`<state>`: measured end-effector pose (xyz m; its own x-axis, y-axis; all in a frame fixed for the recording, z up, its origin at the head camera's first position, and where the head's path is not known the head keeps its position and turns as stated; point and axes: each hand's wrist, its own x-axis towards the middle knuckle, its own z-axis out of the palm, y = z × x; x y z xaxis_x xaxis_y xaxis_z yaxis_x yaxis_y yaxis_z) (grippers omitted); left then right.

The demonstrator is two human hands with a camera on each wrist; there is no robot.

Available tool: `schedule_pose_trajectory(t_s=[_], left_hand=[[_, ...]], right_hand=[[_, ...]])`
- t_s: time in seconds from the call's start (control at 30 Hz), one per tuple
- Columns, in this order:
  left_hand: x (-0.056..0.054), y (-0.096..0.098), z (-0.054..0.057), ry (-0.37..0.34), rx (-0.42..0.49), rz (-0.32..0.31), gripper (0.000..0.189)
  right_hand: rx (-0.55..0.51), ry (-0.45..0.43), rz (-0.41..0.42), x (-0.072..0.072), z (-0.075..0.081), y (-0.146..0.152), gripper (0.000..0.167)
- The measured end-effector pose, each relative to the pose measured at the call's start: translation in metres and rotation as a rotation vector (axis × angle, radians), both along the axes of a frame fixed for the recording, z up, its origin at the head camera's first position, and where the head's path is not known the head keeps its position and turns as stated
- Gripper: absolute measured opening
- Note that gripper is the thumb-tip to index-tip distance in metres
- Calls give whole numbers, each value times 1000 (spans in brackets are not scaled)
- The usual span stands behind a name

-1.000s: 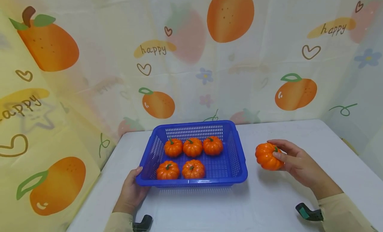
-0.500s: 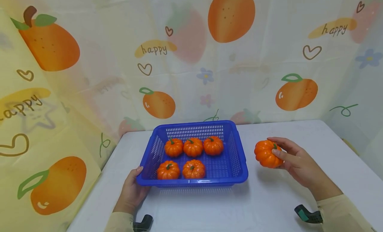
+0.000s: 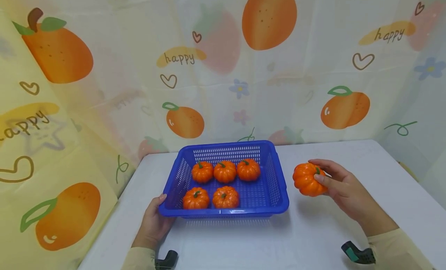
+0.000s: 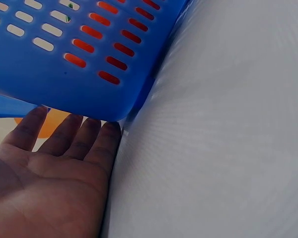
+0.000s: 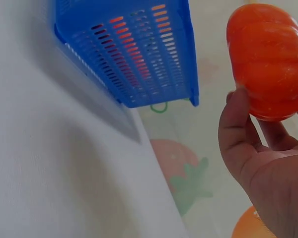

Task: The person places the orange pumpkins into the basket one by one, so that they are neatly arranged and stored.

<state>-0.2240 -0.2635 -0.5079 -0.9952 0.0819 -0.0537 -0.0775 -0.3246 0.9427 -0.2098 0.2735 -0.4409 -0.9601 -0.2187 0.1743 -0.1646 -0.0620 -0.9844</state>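
Observation:
A blue slotted basket (image 3: 278, 185) stands mid-table and holds several small orange pumpkins (image 3: 225, 171). My left hand (image 3: 153, 220) rests against the basket's near left corner with straight fingers (image 4: 74, 136) touching its wall (image 4: 64, 64). To the right of the basket, my right hand (image 3: 339, 188) grips one more orange pumpkin (image 3: 306, 179) just above the table. In the right wrist view the thumb and fingers curl round that pumpkin (image 5: 268, 59), with the basket (image 5: 134, 49) beyond.
The white table (image 3: 313, 231) is hemmed in by a fruit-printed curtain (image 3: 216, 69) at the back and both sides. Two dark wrist-camera mounts (image 3: 357, 254) show at my sleeves near the front edge.
My right hand has lifted the pumpkin slightly and carried it a little left toward the basket. The left hand and basket have stayed put.

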Motion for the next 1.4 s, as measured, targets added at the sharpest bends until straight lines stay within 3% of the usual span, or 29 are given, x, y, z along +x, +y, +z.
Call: schedule_pose_trajectory(t_s=[0.2,0.7,1.1,1.4], left_hand=[[1,1,1,-22,8,14,72],[2,0,1,7,3,4,75],[1,-1,0,-10,2,7,73],[0,0,-1,-5,-1,11,74]], right_hand=[[44,15,-12,4,3,-7,39],[162,75,-4,6,20,-34,43],[192,92,51,-3,29,-52,43],[171,93,148,-8,33,-69,45]])
